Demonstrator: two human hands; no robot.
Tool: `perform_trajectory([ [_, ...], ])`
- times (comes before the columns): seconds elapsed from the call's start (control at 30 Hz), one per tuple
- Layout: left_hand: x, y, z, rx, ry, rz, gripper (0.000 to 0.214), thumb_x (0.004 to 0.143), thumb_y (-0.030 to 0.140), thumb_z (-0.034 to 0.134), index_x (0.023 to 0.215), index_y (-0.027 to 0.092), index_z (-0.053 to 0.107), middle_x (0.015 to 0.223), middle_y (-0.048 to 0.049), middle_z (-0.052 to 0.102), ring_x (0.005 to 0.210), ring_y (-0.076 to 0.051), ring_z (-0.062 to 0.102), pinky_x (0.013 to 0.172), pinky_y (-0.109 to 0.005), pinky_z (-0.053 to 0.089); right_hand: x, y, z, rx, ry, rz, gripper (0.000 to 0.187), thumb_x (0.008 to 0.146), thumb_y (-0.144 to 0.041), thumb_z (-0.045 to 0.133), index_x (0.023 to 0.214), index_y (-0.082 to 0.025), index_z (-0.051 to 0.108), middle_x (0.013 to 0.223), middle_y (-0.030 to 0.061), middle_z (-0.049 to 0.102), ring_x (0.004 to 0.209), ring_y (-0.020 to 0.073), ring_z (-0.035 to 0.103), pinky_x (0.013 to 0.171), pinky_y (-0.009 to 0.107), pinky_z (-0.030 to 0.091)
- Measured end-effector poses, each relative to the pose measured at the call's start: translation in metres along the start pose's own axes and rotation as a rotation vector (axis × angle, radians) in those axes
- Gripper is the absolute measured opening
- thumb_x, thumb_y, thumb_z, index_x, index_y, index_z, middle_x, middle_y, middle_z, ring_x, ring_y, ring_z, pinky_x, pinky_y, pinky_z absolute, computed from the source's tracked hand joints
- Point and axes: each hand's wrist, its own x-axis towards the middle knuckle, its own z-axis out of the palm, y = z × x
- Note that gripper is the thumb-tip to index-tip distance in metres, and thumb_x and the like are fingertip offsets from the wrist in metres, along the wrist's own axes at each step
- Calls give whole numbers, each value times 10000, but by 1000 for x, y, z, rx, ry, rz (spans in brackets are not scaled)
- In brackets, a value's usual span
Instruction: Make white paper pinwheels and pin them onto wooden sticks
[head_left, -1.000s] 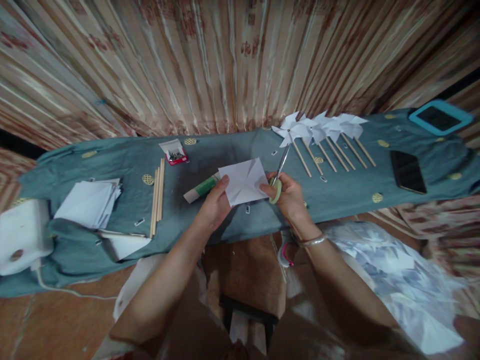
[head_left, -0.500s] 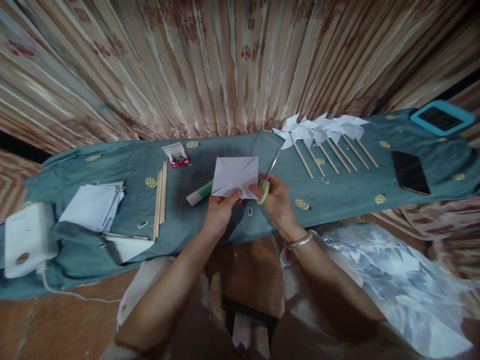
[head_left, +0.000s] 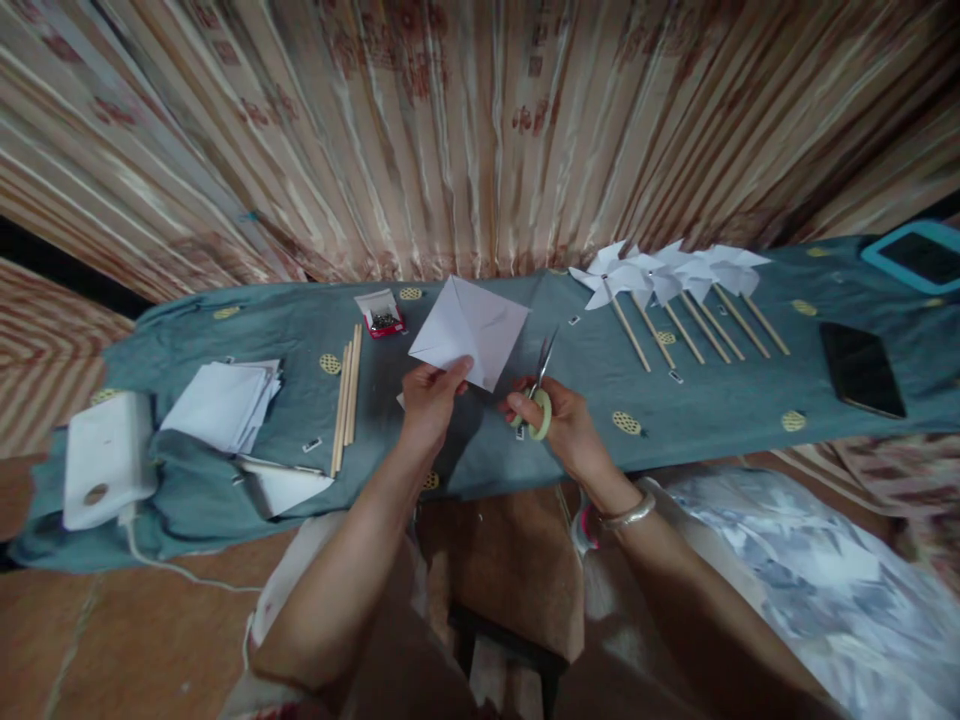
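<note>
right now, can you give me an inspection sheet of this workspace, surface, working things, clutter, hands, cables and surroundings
Surface: green-blue cloth with yellow pineapple prints, rumpled near its left end
Working things: white paper square and scissors, both held; paper stack, wooden sticks and open red box of small metal pieces to the left; paper pinwheels in a row to the right
Clutter: dark phone-like device and blue-framed device at right; white box at left
Hands: left hand holds the paper square; right hand holds the scissors
Cables: white cable runs from the white box off the cloth
Surroundings: patterned curtain behind; translucent bag at lower right, blurred
</note>
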Motion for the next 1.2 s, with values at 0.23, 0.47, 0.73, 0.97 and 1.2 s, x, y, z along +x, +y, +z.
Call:
perform_trajectory([
  [0.23, 13, 7, -7, 59, 36, 125, 206, 606, 316, 796, 595, 162, 660, 501, 35, 598, 426, -77, 492, 464, -214, 406, -23, 7, -1, -235, -283, 42, 371, 764, -557, 699, 866, -204, 650, 635, -33, 580, 569, 112, 506, 521, 231, 383],
  [0.47, 11, 5, -5, 118, -6, 156, 183, 647, 311, 767, 591, 173, 661, 486, 30, 617, 421, -97, 538, 463, -213, 438, -23, 7, 3, -257, -341, 70, 345, 768, -537, 701, 803, -197, 652, 619, -37, 572, 559, 105, 496, 517, 225, 374],
  [0.73, 4, 1, 2, 139, -36, 121, 160, 695, 256, 735, 575, 180, 662, 474, 25, 610, 420, -109, 551, 456, -217, 427, -19, 6, 6, -183, -324, 107, 362, 752, -552, 705, 798, -196, 661, 644, -13, 636, 576, 114, 553, 531, 225, 409],
  [0.97, 3, -1, 2, 145, -53, 117, 144, 704, 228, 721, 584, 174, 662, 466, 23, 611, 408, -110, 547, 444, -215, 423, -18, 4, 6, -171, -320, 68, 394, 764, -584, 680, 775, -192, 652, 628, -14, 625, 558, 104, 534, 535, 225, 415],
  [1.2, 1, 0, 4, 148, -61, 101, 133, 714, 211, 715, 594, 174, 670, 478, 22, 614, 413, -114, 554, 457, -224, 429, -17, 8, 3, -174, -320, 73, 366, 753, -555, 710, 791, -194, 665, 637, -7, 644, 591, 124, 578, 550, 233, 441],
])
